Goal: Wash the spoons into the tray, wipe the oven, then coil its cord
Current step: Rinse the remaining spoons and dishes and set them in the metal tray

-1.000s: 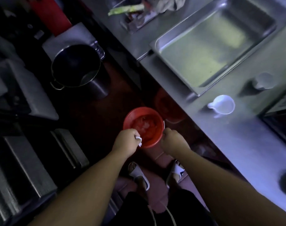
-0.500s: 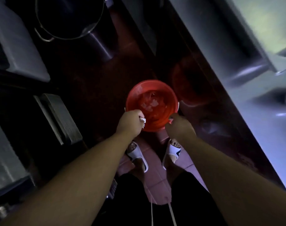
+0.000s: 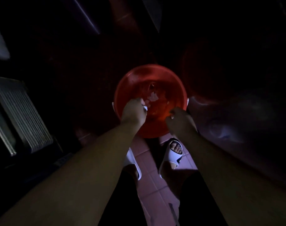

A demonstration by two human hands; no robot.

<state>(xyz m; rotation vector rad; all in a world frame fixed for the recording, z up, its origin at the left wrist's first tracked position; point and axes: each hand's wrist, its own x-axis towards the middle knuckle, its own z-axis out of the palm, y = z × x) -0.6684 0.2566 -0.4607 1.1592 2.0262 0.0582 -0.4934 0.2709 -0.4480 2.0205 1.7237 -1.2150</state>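
A red plastic bucket [image 3: 139,82] sits low over the tiled floor, right in front of my feet, with water and pale objects in it that are too dim to name. My left hand [image 3: 133,112] grips the near left rim, its fingers curled round a small white piece. My right hand [image 3: 179,122] grips the near right rim. No spoons, tray, oven or cord can be made out in this dark view.
A ribbed metal unit [image 3: 20,115] stands at the left. A dark steel cabinet front [image 3: 236,111] rises at the right, with a faint red reflection of the bucket. My white sandals [image 3: 173,152] rest on pink floor tiles [image 3: 157,190].
The view has tipped down from the counter to the floor. The bucket has come down toward the floor with both hands still on its rim. The tray and white cup have left the view.
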